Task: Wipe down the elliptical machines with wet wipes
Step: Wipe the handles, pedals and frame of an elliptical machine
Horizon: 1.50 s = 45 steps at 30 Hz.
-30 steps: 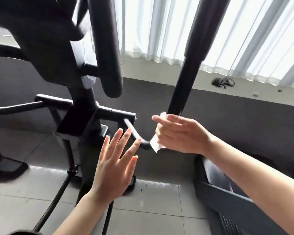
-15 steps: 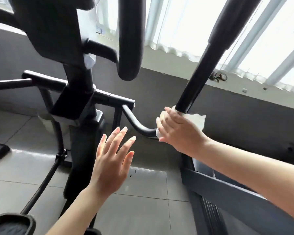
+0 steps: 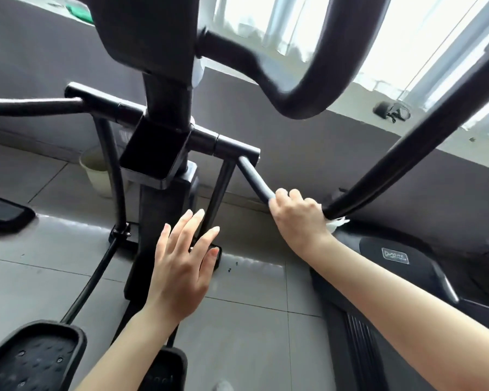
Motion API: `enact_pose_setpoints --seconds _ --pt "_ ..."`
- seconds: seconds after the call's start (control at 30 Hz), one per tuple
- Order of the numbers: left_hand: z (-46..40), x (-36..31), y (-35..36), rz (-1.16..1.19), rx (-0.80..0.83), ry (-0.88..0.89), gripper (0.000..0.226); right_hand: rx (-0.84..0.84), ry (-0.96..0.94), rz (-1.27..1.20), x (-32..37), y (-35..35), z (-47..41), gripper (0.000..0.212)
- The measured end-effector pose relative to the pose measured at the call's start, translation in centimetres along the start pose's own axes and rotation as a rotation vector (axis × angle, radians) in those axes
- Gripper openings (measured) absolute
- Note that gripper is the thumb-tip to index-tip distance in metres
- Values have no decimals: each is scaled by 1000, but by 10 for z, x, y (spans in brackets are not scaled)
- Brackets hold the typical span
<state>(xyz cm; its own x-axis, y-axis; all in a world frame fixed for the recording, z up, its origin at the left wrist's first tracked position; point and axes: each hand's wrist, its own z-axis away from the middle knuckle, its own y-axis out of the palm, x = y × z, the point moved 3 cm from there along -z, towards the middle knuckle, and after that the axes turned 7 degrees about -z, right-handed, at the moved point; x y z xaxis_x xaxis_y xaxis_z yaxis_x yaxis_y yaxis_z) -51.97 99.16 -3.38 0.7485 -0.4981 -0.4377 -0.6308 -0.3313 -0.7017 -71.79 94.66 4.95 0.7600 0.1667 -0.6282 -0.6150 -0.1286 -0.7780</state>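
Observation:
A black elliptical machine (image 3: 161,210) fills the view, with its centre post, crossbar and pedals. Its right moving arm (image 3: 401,156) rises diagonally to the upper right and bends at the bottom into a short bar (image 3: 256,179) joined to the crossbar. My right hand (image 3: 299,218) is closed around that bend, pressing a white wet wipe (image 3: 336,222) against it; only a crumpled edge of the wipe shows past the hand. My left hand (image 3: 184,266) hovers in front of the centre post, fingers spread, holding nothing.
A looped fixed handlebar (image 3: 302,88) hangs above the hands. Two black pedals (image 3: 31,359) lie at the bottom left. A treadmill (image 3: 393,258) stands at the right, a pale bucket (image 3: 95,176) behind the post. Grey floor tiles lie below; a sill with a dark object (image 3: 391,111) runs under the curtains.
My right hand has slid down the moving arm to its bottom bend, covering more of the wipe. The view has tilted downward. My left hand stays open in front of the post.

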Motion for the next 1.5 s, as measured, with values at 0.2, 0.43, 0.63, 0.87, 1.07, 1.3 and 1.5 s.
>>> enact_pose_setpoints --seconds 0.2,0.43,0.63,0.87,1.07,1.3,1.5 --pt "-18 5 17 43 4 -5 40 201 -164 262 -16 -3 50 63" --pt "-55 61 23 -142 58 14 47 343 1 -167 4 12 -13 63" --pt "-91 135 24 -350 322 -118 62 253 270 -480 28 33 -83 69" --pt "-88 147 36 -303 378 -171 72 152 306 -472 37 42 -139 69" --pt "-87 148 38 -297 429 -196 73 234 407 -284 46 48 -98 66" --pt "-89 144 40 -335 437 -216 72 245 395 -149 46 37 -110 69" --pt "-88 149 42 -341 434 -206 72 224 275 -386 45 50 -140 70"
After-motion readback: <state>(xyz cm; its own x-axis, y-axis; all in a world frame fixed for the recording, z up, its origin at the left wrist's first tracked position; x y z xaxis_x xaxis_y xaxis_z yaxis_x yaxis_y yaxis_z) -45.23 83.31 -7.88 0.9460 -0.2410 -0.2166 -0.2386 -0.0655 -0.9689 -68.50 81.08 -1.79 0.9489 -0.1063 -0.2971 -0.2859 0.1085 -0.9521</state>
